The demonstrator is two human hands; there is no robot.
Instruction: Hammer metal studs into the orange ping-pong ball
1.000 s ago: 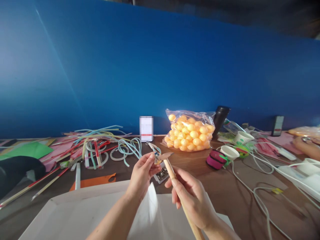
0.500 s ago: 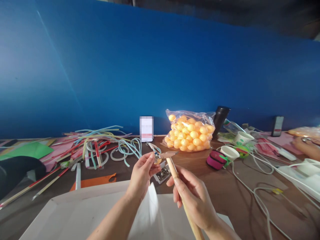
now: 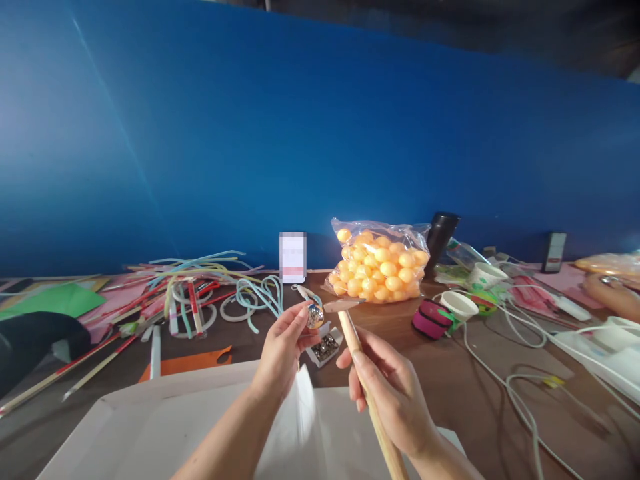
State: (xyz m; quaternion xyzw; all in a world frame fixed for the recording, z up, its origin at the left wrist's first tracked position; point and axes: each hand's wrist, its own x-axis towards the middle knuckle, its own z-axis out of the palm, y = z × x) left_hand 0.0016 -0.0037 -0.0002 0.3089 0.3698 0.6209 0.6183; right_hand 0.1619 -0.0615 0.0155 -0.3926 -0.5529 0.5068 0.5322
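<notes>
My left hand [image 3: 281, 351] is raised over the table and pinches a small shiny silver bell [image 3: 315, 315] between thumb and fingertips. My right hand [image 3: 387, 393] is wrapped round the wooden handle of a small hammer [image 3: 356, 347], whose metal head [image 3: 343, 305] sits just to the right of the bell, close to it. Below the bell a small open box of silver bells [image 3: 326, 347] rests on the brown table [image 3: 450, 373].
A white board [image 3: 150, 427] lies before me. A clear bag of orange balls [image 3: 381, 264] stands behind, with a black cup [image 3: 442, 239], paper cups [image 3: 460, 305], a pink case [image 3: 431, 319] and white cables [image 3: 520, 380] to the right. Coloured tubes [image 3: 200, 287] lie at left. Another person's hand [image 3: 607, 293] is at far right.
The hammer head has risen and shifted slightly right, away from the bell. My left hand has kept the bell in place.
</notes>
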